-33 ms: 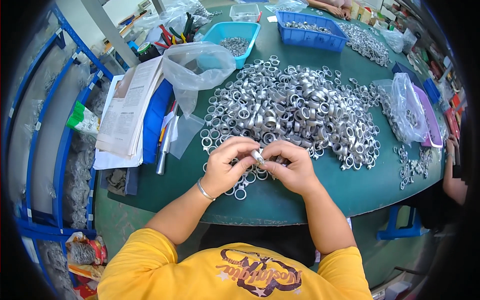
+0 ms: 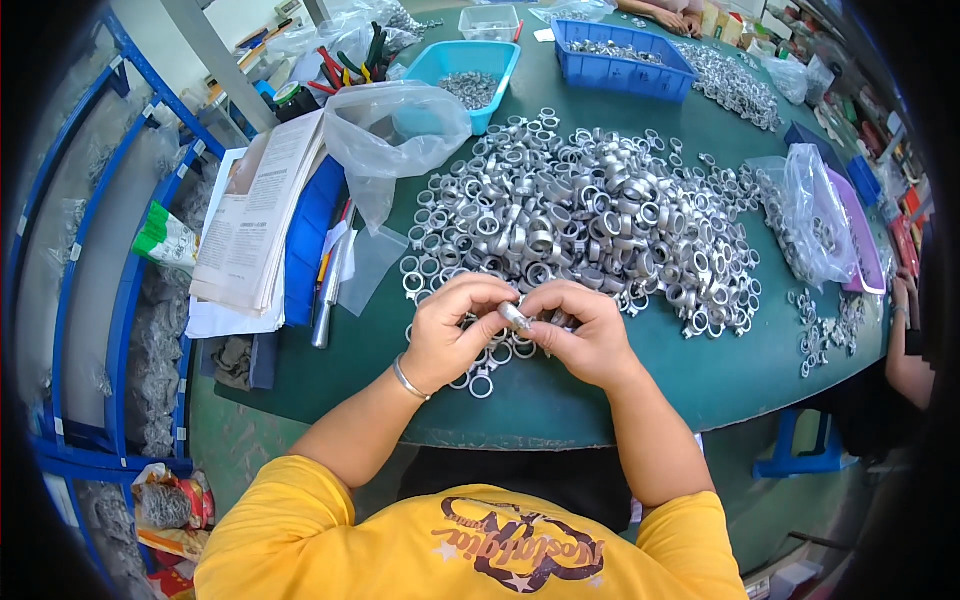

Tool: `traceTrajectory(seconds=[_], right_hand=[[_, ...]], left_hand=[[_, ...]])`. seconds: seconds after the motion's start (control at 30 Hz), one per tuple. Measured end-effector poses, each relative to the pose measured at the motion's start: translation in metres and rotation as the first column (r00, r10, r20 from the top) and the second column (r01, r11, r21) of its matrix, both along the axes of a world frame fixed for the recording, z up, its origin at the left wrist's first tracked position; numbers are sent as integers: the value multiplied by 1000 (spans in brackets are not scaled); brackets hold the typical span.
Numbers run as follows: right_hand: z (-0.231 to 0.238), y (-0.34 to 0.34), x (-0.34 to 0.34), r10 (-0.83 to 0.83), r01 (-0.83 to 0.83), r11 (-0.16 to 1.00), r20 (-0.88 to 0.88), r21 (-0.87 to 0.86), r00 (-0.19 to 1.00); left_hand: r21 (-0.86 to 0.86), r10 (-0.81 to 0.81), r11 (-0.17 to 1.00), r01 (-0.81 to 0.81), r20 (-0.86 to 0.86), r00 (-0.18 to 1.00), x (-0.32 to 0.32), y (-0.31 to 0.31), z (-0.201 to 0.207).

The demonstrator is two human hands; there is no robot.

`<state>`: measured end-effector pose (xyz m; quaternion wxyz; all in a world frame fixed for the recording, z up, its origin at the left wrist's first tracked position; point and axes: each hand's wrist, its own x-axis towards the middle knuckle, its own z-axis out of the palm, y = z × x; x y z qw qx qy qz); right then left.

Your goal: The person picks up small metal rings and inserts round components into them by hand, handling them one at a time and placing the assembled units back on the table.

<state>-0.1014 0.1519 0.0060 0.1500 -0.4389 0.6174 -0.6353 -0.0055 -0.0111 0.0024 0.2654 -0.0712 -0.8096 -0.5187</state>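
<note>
Both hands meet over the near edge of a large pile of metal rings (image 2: 600, 215) on the green table. Between the fingertips is a small silver metal ring (image 2: 514, 316), seen nearly edge-on. My left hand (image 2: 455, 325) is closed, its thumb and forefinger pinching the ring's left side. From the other side, my right hand (image 2: 580, 330) pinches it with thumb and forefinger. The fingers partly cover the ring. A few loose rings (image 2: 481, 386) lie on the table just below my left hand.
Left of the pile lie stacked papers (image 2: 250, 220), a blue bin (image 2: 318, 240) and a clear plastic bag (image 2: 400, 150). Behind stand a turquoise tray (image 2: 505, 75) and a blue crate (image 2: 625, 78) of parts. A purple tray (image 2: 862, 235) sits at right; other people's hands (image 2: 680, 20) show far back.
The ring has turned slightly between my fingertips and its surface catches the light differently. Both hands stay in nearly the same place.
</note>
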Motion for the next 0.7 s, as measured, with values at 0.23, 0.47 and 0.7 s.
traceTrajectory(seconds=[0.23, 0.47, 0.7], right_hand=[[-7, -5, 4, -23, 16, 999, 144, 47, 989], [-4, -6, 5, -50, 38, 996, 142, 86, 989], [-5, -7, 5, -137, 141, 990, -120, 21, 983]], left_hand=[[241, -71, 967, 83, -56, 996, 3, -1, -6], [255, -69, 964, 71, -14, 997, 4, 1, -4], [-3, -49, 999, 49, -24, 998, 4, 1, -1]])
